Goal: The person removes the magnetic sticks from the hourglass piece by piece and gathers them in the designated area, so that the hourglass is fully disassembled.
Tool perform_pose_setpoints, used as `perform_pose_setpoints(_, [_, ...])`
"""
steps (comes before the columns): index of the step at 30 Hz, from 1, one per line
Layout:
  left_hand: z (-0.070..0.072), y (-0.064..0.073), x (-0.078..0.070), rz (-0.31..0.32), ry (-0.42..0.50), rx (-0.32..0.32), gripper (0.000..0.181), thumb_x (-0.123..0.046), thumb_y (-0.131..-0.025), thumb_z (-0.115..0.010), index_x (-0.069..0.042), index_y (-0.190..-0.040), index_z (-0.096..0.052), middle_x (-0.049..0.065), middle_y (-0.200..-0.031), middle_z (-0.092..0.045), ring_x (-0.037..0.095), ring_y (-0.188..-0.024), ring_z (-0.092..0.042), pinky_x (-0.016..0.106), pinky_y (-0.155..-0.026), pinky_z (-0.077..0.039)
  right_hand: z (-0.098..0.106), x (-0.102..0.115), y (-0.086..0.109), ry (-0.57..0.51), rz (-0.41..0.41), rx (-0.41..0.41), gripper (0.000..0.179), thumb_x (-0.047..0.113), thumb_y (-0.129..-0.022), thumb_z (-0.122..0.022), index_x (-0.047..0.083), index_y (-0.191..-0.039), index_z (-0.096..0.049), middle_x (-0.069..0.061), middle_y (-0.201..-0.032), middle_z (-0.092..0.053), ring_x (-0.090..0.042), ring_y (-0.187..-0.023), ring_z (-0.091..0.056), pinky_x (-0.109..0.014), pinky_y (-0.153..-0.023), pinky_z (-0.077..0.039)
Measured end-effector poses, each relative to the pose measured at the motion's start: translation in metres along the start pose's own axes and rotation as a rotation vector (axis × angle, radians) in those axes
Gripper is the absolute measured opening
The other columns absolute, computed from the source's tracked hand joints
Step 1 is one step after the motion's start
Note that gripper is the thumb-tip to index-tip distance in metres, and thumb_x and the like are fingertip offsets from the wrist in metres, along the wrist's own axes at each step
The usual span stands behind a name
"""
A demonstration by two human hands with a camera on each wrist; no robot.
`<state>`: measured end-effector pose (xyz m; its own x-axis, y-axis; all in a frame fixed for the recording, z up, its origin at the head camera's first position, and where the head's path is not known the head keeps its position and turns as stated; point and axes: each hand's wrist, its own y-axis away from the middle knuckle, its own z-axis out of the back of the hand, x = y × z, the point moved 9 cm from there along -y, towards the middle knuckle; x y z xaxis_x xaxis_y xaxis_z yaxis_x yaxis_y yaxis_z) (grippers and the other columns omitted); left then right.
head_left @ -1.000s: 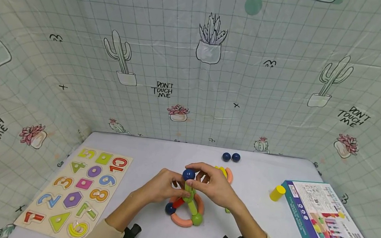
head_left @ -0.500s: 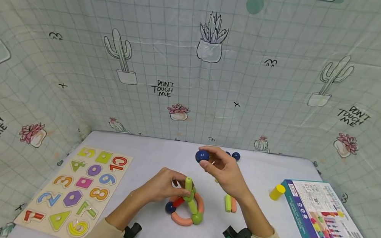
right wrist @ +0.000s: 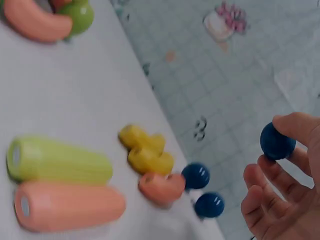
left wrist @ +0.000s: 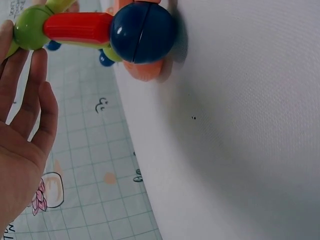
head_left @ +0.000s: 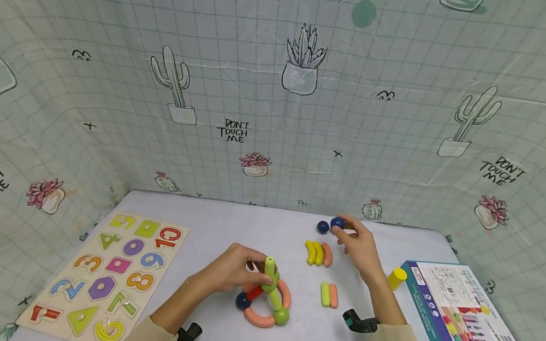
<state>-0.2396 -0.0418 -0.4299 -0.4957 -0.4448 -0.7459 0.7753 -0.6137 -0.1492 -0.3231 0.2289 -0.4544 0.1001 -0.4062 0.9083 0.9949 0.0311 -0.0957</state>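
My left hand (head_left: pixel 231 268) holds the top green ball (left wrist: pixel 31 29) of a ball-and-rod building toy. Red (left wrist: pixel 80 27) and green rods (head_left: pixel 275 300) slope down from that ball to a ring of curved orange pieces (head_left: pixel 260 319), joined by a blue ball (head_left: pixel 243 300) and a green ball (head_left: pixel 281 317). A light green rod (head_left: pixel 270 266) stands upright on top. My right hand (head_left: pixel 360 248) pinches a loose blue ball (right wrist: pixel 278 141) between thumb and fingers at the table's back. Close by on the table lie two other blue balls (right wrist: pixel 195 176), one hidden in the head view.
Yellow curved pieces (head_left: pixel 315 253) lie beside an orange one (head_left: pixel 327 255). Nearer are straight green (head_left: pixel 325 294) and orange rods (head_left: pixel 333 296). A yellow cylinder (head_left: pixel 397 278) stands by a toy box (head_left: pixel 468 315) at right; a number puzzle board (head_left: pixel 104 278) lies left.
My right hand has lifted the blue ball off the upright green rod and carried it back and right, towards the other blue balls. The left hand keeps its hold on the toy.
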Motion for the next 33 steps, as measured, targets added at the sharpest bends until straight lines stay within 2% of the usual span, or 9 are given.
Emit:
perform_pose_setpoints(6, [0.000, 0.001, 0.000, -0.003, 0.007, -0.001, 0.019, -0.031, -0.088, -0.079, -0.020, -0.105, -0.078, -0.017, -0.087, -0.071, 0.001, -0.083, -0.063, 0.024, -0.077, -0.051, 0.013, -0.042, -0.009, 0.057, -0.098, -0.076, 0.054, 0.031, -0.101, -0.063, 0.013, -0.149, -0.047, -0.020, -0.135, -0.055, -0.031, -0.100, -0.062, -0.032, -0.071, -0.054])
perform_pose_setpoints(12, [0.000, 0.001, 0.001, -0.005, 0.003, -0.002, 0.018, -0.031, -0.088, -0.079, -0.022, -0.104, -0.078, -0.017, -0.087, -0.070, 0.001, -0.083, -0.063, 0.024, -0.077, -0.051, 0.020, -0.063, -0.015, 0.057, -0.170, -0.133, 0.055, 0.026, -0.100, -0.064, 0.012, -0.150, -0.044, -0.019, -0.140, -0.052, -0.027, -0.103, -0.060, -0.026, -0.069, -0.051])
perform_pose_setpoints(16, [0.000, 0.000, 0.001, 0.001, -0.001, -0.002, 0.017, -0.031, -0.088, -0.079, -0.023, -0.103, -0.077, -0.017, -0.087, -0.070, 0.001, -0.084, -0.063, 0.025, -0.078, -0.052, 0.022, -0.070, -0.020, 0.066, -0.184, -0.156, 0.053, 0.024, -0.100, -0.063, 0.010, -0.148, -0.045, -0.019, -0.142, -0.051, -0.032, -0.114, -0.058, -0.030, -0.077, -0.052])
perform_pose_setpoints(22, [0.002, 0.000, 0.000, -0.002, -0.007, -0.005, 0.017, -0.030, -0.088, -0.079, -0.021, -0.102, -0.077, -0.016, -0.087, -0.071, 0.001, -0.083, -0.063, 0.024, -0.078, -0.052, 0.024, -0.076, -0.032, 0.145, -0.176, -0.185, 0.048, 0.016, -0.102, -0.059, 0.006, -0.146, -0.046, -0.024, -0.140, -0.052, -0.039, -0.123, -0.056, -0.048, -0.095, -0.050])
perform_pose_setpoints(27, [0.001, 0.000, -0.001, -0.003, -0.006, -0.004, 0.019, -0.029, -0.088, -0.079, -0.018, -0.104, -0.078, -0.014, -0.088, -0.071, 0.001, -0.083, -0.063, 0.025, -0.078, -0.052, 0.025, -0.078, -0.041, 0.274, -0.164, -0.182, 0.044, 0.009, -0.100, -0.059, 0.002, -0.142, -0.051, -0.028, -0.129, -0.056, -0.039, -0.108, -0.056, -0.049, -0.090, -0.046])
perform_pose_setpoints(33, [0.000, 0.001, -0.002, 0.011, -0.008, -0.003, 0.021, -0.029, -0.088, -0.079, -0.017, -0.106, -0.078, -0.015, -0.088, -0.071, 0.001, -0.083, -0.063, 0.025, -0.078, -0.052, 0.025, -0.077, -0.044, 0.382, -0.140, -0.151, 0.045, 0.007, -0.099, -0.058, 0.004, -0.144, -0.052, -0.030, -0.124, -0.056, -0.044, -0.113, -0.052, -0.058, -0.096, -0.041])
